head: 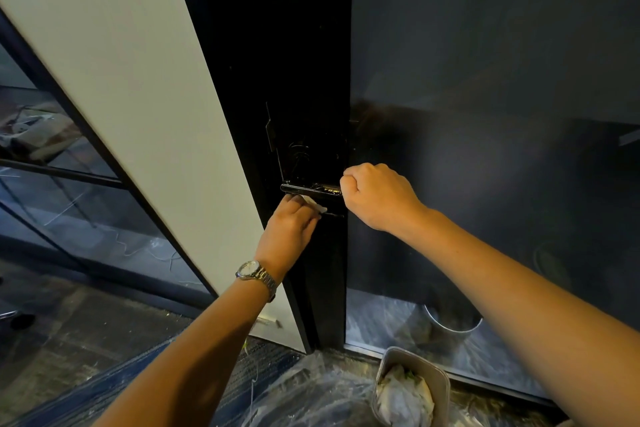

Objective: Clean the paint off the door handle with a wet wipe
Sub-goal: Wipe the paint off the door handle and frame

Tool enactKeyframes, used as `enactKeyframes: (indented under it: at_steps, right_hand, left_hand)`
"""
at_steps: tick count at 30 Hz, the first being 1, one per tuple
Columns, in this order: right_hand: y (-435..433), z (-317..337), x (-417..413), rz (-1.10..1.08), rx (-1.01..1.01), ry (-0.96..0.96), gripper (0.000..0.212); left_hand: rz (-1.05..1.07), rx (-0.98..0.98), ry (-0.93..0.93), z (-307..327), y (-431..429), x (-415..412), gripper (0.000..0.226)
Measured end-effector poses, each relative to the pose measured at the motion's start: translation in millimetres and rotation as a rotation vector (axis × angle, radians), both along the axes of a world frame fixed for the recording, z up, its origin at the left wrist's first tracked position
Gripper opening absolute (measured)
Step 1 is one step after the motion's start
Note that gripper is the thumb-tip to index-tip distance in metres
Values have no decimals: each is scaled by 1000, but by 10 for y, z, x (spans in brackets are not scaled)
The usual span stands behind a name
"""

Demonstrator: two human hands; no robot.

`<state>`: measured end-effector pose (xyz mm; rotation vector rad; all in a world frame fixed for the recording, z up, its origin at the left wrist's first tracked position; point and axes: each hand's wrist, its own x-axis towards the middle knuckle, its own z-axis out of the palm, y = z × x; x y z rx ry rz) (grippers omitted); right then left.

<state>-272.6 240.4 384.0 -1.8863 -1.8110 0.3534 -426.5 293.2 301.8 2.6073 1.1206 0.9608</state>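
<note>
A black lever door handle (304,189) runs level across the black door stile (287,80), below a black lock plate (308,152). Pale paint flecks show on its right part. My right hand (377,196) is closed in a fist around the handle's right end. My left hand (289,230), with a metal watch at the wrist, is just under the handle and pinches a folded white wet wipe (316,203) against the handle's underside. Most of the wipe is hidden by the fingers.
A white wall panel (131,87) stands to the left of the door, dark glass (485,114) to the right. On the floor lies clear plastic sheeting (311,388), with a grey bin (412,388) holding crumpled wipes at the lower right.
</note>
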Motion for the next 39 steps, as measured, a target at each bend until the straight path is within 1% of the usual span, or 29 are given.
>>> enactKeyframes:
  at_steps: [2,5,6,8,10,12,13,15,16,17,18,21,22,23,25,26,27,29,31,32,33,34,37,39]
  right_hand:
    - [-1,12,-2,2,-2,-6,37]
    - [-4,17,-2,0,3,-8,36]
    - [-4,16,-4,-1,5,-10,36]
    - [1,14,-3,-1,6,-15,36]
    - [7,15,2,5,3,-18,37]
    - [5,14,3,11,2,-21,38]
    - [4,15,9,13,2,-26,38]
    - [8,8,12,11,3,-28,38]
    - [8,8,7,10,4,-27,37]
    - [9,8,5,9,4,-26,37]
    - [12,12,2,9,6,-27,37]
    - [0,23,-5,11,10,-29,38]
    - [-8,25,-7,12,8,-26,37]
    - [-14,26,-6,13,6,-21,36]
    - [-13,21,-5,9,2,-15,35]
    - [-10,19,-2,2,3,-16,34]
    - [-3,14,-2,-1,2,-16,34]
    - [9,4,3,5,-1,-14,35]
    - [5,3,12,16,-6,-13,37]
    - [2,6,15,18,-8,-11,37]
    - [-1,7,15,16,-9,-8,37]
    - [-4,12,9,12,-9,-7,37]
    - [-11,29,-10,-8,-12,-11,34]
    - [-13,38,-15,-10,-14,-15,34]
  left_hand:
    - [36,-93,-82,20,13,18,17]
    - [230,-289,-297,35,-11,63,27]
    - [253,-288,-292,31,-25,73,28]
    - [183,-208,-158,49,-27,63,25]
    - [9,-106,19,88,26,10,17]
    - [-87,-65,91,113,114,-41,13]
    - [-71,-100,86,101,140,-35,16]
    - [78,-215,-30,70,103,24,30]
    - [141,-246,-98,46,63,60,34]
    - [163,-246,-117,16,17,94,35]
    - [138,-216,-85,-21,-16,106,36]
    - [-24,-81,116,-76,8,31,36]
    - [-29,-75,124,-83,40,9,35]
    - [4,-93,86,-81,52,16,34]
    - [137,-150,-60,-59,23,112,33]
    - [201,-183,-97,-51,11,166,32]
    - [224,-187,-80,-43,8,193,31]
    - [117,-96,56,-36,53,139,29]
    - [-42,-24,253,3,162,12,28]
    - [-80,-23,287,16,208,-27,27]
    - [-78,-49,257,30,225,-36,27]
    - [-28,-105,155,42,213,-14,26]
    - [246,-428,-308,98,111,157,25]
    - [363,-637,-513,67,117,202,29]
